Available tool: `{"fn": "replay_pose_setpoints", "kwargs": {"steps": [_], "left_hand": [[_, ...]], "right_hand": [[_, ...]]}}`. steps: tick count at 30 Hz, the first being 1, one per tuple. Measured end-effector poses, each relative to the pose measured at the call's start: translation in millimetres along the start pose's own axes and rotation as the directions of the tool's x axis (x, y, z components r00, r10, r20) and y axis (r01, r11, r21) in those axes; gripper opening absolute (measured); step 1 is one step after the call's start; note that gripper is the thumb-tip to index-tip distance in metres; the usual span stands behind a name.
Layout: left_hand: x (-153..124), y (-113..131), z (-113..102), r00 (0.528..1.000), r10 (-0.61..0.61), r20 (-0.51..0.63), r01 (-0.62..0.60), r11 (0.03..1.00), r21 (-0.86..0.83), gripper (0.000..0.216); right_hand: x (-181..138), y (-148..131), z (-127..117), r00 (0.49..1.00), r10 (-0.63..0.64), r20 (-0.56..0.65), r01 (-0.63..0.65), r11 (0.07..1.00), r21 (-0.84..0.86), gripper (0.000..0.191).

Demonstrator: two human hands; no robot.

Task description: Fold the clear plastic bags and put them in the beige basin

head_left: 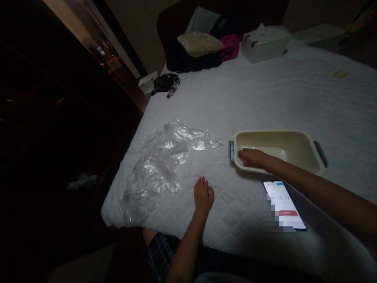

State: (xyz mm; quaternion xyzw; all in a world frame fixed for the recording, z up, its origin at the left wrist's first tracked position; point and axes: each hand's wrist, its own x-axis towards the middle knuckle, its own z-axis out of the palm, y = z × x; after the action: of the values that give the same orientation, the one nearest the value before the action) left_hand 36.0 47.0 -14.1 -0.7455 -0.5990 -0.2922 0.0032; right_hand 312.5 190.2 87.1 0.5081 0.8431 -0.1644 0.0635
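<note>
My right hand (253,157) reaches inside a cream plastic bin (299,137) with grey end handles, near its left end. Its fingers are closed on a piece of clear plastic (243,159), most of which the hand hides. My left hand (203,194) rests palm down on the white quilted bed cover (232,220), fingers a little apart, with nothing in it. To its left, several crumpled clear plastic bags (160,169) lie spread towards the bed's corner, apart from the hand.
Just in front of the bin lies a lit phone (284,204) showing a timer, under my right forearm. Farther back are a bottle (173,90), a dark bag (165,82), a pillow (200,43), a pink roll (229,47) and a white box (262,45). The bed's edge runs along the left.
</note>
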Motion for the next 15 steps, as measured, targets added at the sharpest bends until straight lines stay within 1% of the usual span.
{"fn": "replay_pose_setpoints", "kwargs": {"steps": [3, 6, 8, 12, 15], "left_hand": [[0, 0, 0, 1.0, 0.0, -0.003, 0.0, 1.0, 0.005, 0.028], [0, 0, 1, 1.0, 0.0, -0.01, 0.0, 1.0, 0.011, 0.027], [0, 0, 1, 1.0, 0.005, -0.017, -0.005, 1.0, 0.009, 0.026], [0, 0, 2, 0.999, 0.026, -0.037, -0.026, 1.0, 0.005, 0.026], [1, 0, 3, 0.997, 0.043, -0.067, -0.042, 0.999, 0.019, 0.026]], "right_hand": [[2, 0, 3, 1.0, 0.007, -0.024, -0.006, 1.0, 0.022, 0.024], [0, 4, 0, 1.0, -0.009, -0.028, 0.012, 0.992, 0.124, 0.018], [-4, 7, -4, 1.0, -0.014, -0.025, 0.018, 0.985, 0.172, 0.017], [-13, 8, -11, 0.996, 0.003, -0.09, 0.014, 0.982, 0.188, 0.023], [-17, 5, -14, 0.991, 0.03, -0.13, 0.003, 0.969, 0.246, 0.02]]}}
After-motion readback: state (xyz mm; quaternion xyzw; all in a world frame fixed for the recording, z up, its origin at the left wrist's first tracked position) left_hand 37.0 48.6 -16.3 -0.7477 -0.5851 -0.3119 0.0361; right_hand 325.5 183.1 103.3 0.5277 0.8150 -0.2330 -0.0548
